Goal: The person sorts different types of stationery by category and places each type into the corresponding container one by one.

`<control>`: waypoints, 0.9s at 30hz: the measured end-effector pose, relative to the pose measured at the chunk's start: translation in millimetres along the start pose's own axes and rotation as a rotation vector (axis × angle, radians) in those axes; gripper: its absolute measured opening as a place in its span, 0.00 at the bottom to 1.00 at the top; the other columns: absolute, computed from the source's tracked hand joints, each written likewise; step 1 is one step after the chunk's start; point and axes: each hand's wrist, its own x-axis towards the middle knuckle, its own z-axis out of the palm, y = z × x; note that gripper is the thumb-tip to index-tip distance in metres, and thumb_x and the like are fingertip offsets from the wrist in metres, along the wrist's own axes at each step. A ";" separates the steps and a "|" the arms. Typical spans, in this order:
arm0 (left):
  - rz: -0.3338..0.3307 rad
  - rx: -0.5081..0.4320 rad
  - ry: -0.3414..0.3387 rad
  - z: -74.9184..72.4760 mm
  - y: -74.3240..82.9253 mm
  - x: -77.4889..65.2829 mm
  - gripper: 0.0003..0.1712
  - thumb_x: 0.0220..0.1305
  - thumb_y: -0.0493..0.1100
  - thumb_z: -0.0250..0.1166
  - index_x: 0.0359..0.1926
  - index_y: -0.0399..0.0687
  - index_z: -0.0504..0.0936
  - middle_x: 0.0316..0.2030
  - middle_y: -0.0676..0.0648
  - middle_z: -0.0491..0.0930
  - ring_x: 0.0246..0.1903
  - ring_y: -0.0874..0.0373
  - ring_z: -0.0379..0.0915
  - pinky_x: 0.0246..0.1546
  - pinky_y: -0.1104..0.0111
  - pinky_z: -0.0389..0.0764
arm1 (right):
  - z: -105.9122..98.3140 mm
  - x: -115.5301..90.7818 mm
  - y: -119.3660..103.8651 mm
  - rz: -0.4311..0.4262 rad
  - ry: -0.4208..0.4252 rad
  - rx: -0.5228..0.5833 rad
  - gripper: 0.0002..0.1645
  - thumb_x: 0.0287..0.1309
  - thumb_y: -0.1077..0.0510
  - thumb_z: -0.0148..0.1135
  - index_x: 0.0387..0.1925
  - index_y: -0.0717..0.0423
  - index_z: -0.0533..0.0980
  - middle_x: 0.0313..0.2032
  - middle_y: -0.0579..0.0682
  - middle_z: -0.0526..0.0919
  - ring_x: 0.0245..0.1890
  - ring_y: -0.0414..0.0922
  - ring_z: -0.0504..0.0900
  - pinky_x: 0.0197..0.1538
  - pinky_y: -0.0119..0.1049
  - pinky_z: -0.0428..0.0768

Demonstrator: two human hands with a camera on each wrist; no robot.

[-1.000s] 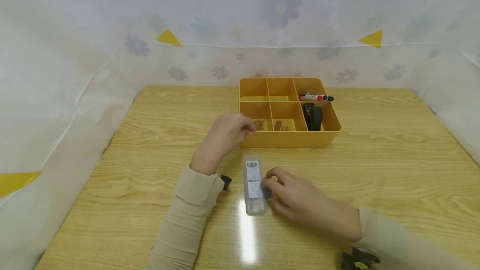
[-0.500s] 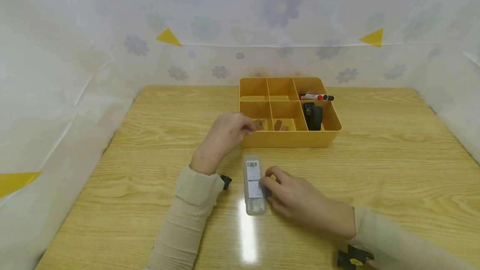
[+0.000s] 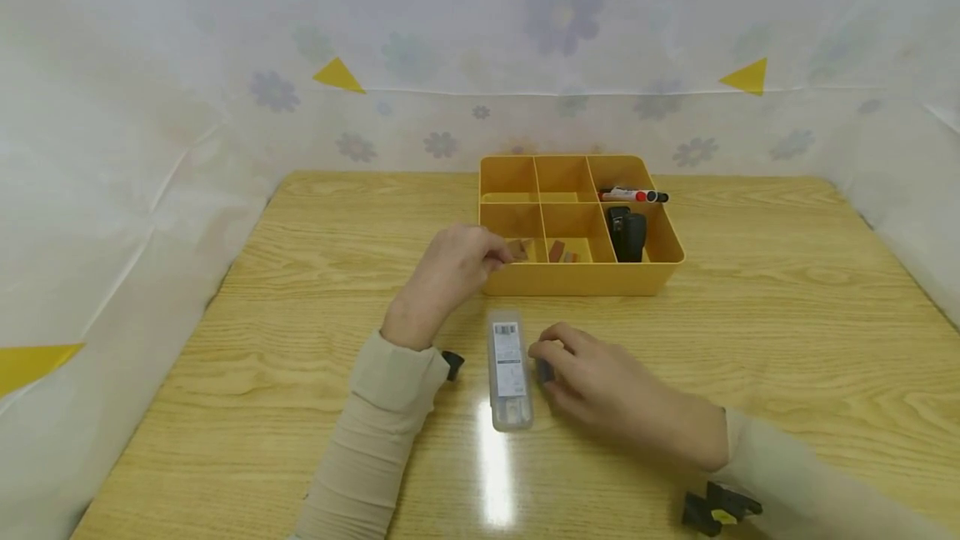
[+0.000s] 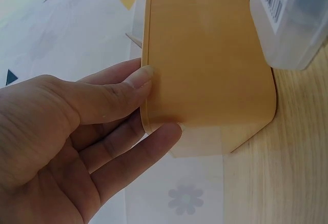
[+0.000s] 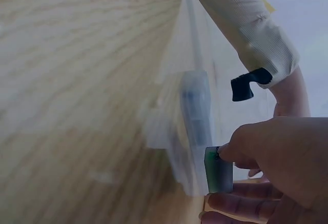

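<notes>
My left hand (image 3: pixel 448 273) grips the near left corner of a yellow compartment organizer (image 3: pixel 577 280). In the left wrist view the thumb lies against its outer wall (image 4: pixel 210 55), and the other fingers are partly hidden behind the rim. A translucent plastic case (image 3: pixel 512 413) with a barcode label lies lengthwise on the table in front of the organizer. Just right of that case, my right hand (image 3: pixel 611 382) pinches a small dark block (image 5: pixel 219 171) between thumb and fingers. One side of the block looks greenish in the right wrist view; its exact kind is unclear.
The organizer's compartments hold markers (image 3: pixel 633 195), a black stapler (image 3: pixel 632 236), small reddish-brown pieces (image 3: pixel 556 252) and a brownish piece (image 3: pixel 517 249). Wood-grain table (image 3: pixel 337 223) surrounds it. A pale floral sheet (image 3: pixel 480 32) hangs behind and at both sides.
My right hand, with the dark block, has shifted slightly right and away from the translucent case. The left hand, organizer and case stay where they were.
</notes>
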 end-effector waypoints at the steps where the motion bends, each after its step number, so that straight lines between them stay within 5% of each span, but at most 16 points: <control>1: 0.001 -0.001 0.002 0.1 0.0 0.0 0.05 0.59 0.38 0.63 0.34 0.53 0.85 0.34 0.55 0.82 0.34 0.65 0.72 0.37 0.72 0.75 | -2.4 0.7 0.9 -0.001 0.004 -0.004 0.22 0.51 0.58 0.63 0.49 0.53 0.71 0.46 0.48 0.73 0.37 0.39 0.74 0.35 0.33 0.79; 27: 0.002 -0.023 0.014 0.9 -0.5 -0.2 0.05 0.57 0.38 0.64 0.33 0.52 0.85 0.33 0.55 0.82 0.34 0.65 0.73 0.37 0.72 0.76 | -86.4 36.8 39.1 -0.030 0.231 -0.189 0.19 0.50 0.57 0.64 0.46 0.55 0.72 0.42 0.52 0.73 0.30 0.42 0.71 0.27 0.35 0.75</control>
